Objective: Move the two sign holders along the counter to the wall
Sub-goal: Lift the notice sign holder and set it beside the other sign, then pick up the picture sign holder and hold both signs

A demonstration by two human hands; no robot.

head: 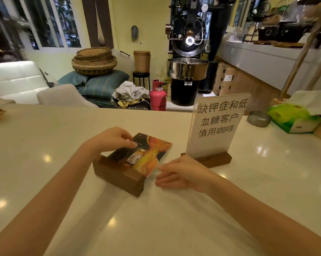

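Observation:
Two sign holders stand on the pale counter (pixel 45 182). The nearer one (pixel 119 174) has a dark wooden base and an orange-and-black picture panel leaning away from me. My left hand (pixel 111 139) grips the panel's top left edge with closed fingers. My right hand (pixel 182 172) rests at the panel's lower right corner, fingertips touching its edge. The second sign holder (pixel 217 126) stands upright to the right, a clear panel with dark printed characters in a wooden base, just behind my right hand and untouched.
A green tissue box (pixel 294 119) and a small metal dish (pixel 258 119) sit at the counter's right end, with wooden sticks rising behind them. Beyond the counter's far edge are a pink gas cylinder (pixel 158 97), a black coffee roaster (pixel 188 52) and stacked baskets.

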